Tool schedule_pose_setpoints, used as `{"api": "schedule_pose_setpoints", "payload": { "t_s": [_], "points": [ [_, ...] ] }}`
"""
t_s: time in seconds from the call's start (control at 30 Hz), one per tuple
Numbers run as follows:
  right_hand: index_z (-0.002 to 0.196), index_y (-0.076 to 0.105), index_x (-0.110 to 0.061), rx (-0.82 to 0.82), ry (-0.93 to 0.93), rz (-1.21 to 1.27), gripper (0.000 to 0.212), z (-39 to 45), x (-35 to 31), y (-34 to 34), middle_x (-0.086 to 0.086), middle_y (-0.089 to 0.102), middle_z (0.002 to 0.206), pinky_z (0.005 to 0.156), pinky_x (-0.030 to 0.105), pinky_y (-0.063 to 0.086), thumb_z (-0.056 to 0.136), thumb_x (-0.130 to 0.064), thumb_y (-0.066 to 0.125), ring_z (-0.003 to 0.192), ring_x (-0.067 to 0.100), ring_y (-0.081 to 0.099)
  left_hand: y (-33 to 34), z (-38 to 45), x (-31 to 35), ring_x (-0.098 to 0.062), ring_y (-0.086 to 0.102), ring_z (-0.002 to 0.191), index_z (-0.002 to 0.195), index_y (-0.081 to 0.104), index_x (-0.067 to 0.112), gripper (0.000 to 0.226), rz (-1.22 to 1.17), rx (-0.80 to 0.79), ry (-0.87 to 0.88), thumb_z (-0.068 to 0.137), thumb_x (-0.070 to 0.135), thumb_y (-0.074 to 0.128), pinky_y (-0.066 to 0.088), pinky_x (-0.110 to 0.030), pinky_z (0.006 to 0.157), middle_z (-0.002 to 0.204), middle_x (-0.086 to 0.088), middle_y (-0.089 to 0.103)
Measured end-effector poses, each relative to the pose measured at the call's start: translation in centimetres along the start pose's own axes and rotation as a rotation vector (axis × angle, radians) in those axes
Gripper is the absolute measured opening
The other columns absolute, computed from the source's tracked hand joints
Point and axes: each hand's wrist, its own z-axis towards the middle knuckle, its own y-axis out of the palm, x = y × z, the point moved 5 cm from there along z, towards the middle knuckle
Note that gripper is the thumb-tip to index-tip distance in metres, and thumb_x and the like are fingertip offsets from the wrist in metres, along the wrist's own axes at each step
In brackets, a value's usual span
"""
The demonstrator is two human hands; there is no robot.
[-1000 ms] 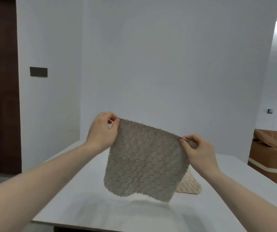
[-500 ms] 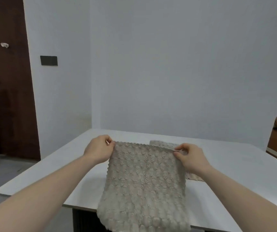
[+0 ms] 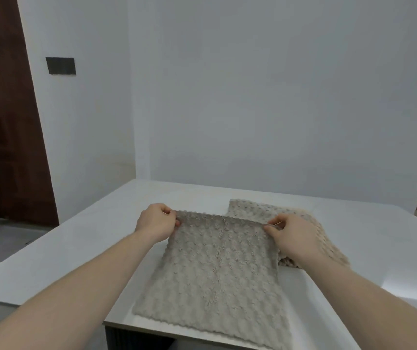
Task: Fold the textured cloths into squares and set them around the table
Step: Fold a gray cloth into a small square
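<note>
A grey textured cloth (image 3: 217, 279) lies spread on the white surface (image 3: 81, 248), its near edge at the surface's near rim. Both hands pinch its far corners — left hand (image 3: 155, 222), right hand (image 3: 294, 236). A second, paler cloth (image 3: 265, 210) lies just beyond the grey cloth, partly under the right hand.

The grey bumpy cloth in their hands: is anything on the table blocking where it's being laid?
Nothing visible blocks it. The grey textured cloth lies on the white table, pinched by the left hand and right hand. A beige textured cloth sits behind-right.
</note>
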Motion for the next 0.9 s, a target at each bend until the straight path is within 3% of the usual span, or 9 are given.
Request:
{"api": "schedule_pose_setpoints", "payload": {
  "t_s": [0.2, 0.33, 0.47, 0.6, 0.7, 0.9],
  "points": [
    [0.092, 0.074, -0.023, 0.015, -0.035, -0.016, 0.007, 0.3, -0.6, 0.6, -0.008, 0.068, 0.083, 0.073, 0.025, 0.046, 0.094, -0.023, 0.067, 0.077, 0.011, 0.061, 0.3, 0.1, -0.4, -0.015, 0.074, 0.068, 0.09, 0.068, 0.021, 0.014, -0.052, -0.01, -0.016, 0.098, 0.028, 0.059, 0.056, -0.028, 0.073, 0.076, 0.009, 0.077],
    [0.094, 0.074, -0.024, 0.0, -0.07, -0.007, 0.006, -0.6, -0.9, 0.2, -0.013, 0.065, 0.084, 0.066, 0.018, 0.042, 0.094, -0.024, 0.068, 0.081, 0.005, 0.061, -0.5, -0.3, -0.5, -0.021, 0.074, 0.082, 0.089, 0.069, 0.02, 0.022, -0.105, -0.065, -0.029, 0.094, 0.039, 0.059, 0.055, -0.035, 0.086, 0.077, 0.007, 0.078],
    [0.094, 0.074, -0.028, -0.014, -0.124, 0.0, 0.006, -2.1, -1.2, -0.9, -0.014, 0.069, 0.089, 0.061, 0.012, 0.04, 0.094, -0.025, 0.069, 0.078, -0.004, 0.06, -2.3, -1.9, 0.1, -0.02, 0.076, 0.078, 0.092, 0.07, 0.017, 0.035, -0.161, -0.09, -0.042, 0.094, 0.048, 0.055, 0.05, -0.033, 0.074, 0.082, 0.007, 0.078],
    [0.093, 0.073, -0.031, -0.037, -0.186, 0.001, 0.011, -4.6, -1.6, -1.8, -0.019, 0.068, 0.082, 0.056, 0.009, 0.044, 0.093, -0.022, 0.069, 0.072, -0.002, 0.064, -4.1, -4.3, 0.2, -0.016, 0.076, 0.069, 0.091, 0.071, 0.014, 0.018, -0.121, -0.09, -0.024, 0.091, 0.031, 0.064, 0.047, -0.029, 0.066, 0.088, 0.003, 0.078],
    [0.088, 0.073, -0.036, -0.064, -0.233, -0.027, 0.011, -6.7, -1.8, -2.4, -0.02, 0.069, 0.077, 0.067, 0.02, 0.054, 0.09, -0.025, 0.072, 0.07, -0.003, 0.065, -5.2, -6.2, -0.1, -0.014, 0.075, 0.067, 0.09, 0.071, 0.014, 0.006, -0.068, -0.102, -0.009, 0.086, 0.016, 0.068, 0.047, -0.027, 0.061, 0.087, 0.001, 0.077],
    [0.085, 0.072, -0.036, -0.104, -0.37, -0.157, 0.005, -10.9, -2.7, -3.3, -0.023, 0.065, 0.074, 0.066, 0.027, 0.055, 0.085, -0.036, 0.076, 0.071, -0.004, 0.06, -6.6, -9.8, -0.8, -0.01, 0.072, 0.062, 0.093, 0.068, 0.021, 0.007, 0.071, -0.136, 0.064, 0.087, 0.025, 0.071, 0.044, -0.024, 0.056, 0.079, 0.009, 0.077]
  ]
}}
